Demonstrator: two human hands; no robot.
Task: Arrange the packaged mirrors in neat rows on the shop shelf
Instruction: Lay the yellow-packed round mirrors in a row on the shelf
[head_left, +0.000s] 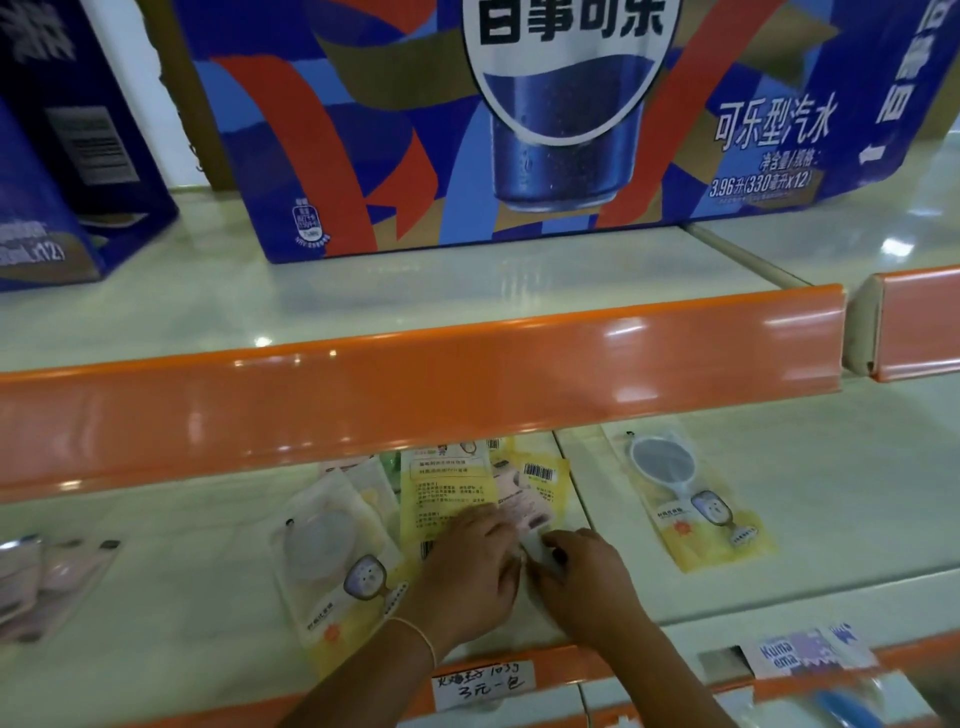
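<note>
Several packaged hand mirrors in yellow and clear bags lie on the pale lower shelf (831, 525). One lies face up at the left (332, 551), one apart at the right (685, 493). In the middle is an untidy overlapping pile (457, 488), some bags showing their printed yellow backs and barcodes. My left hand (467, 577) rests flat on the pile's near edge. Beside it, my right hand (587, 577) pinches the white handle end of a packaged mirror (535, 548) from the pile. Both hands hide the pile's near part.
An orange rail (415, 384) fronts the upper shelf, which holds a large blue cola carton (519, 124) and another blue box (67, 156). More packets (36, 582) lie at the far left. A handwritten price tag (483, 680) and a purple card (800, 649) sit on the near rail.
</note>
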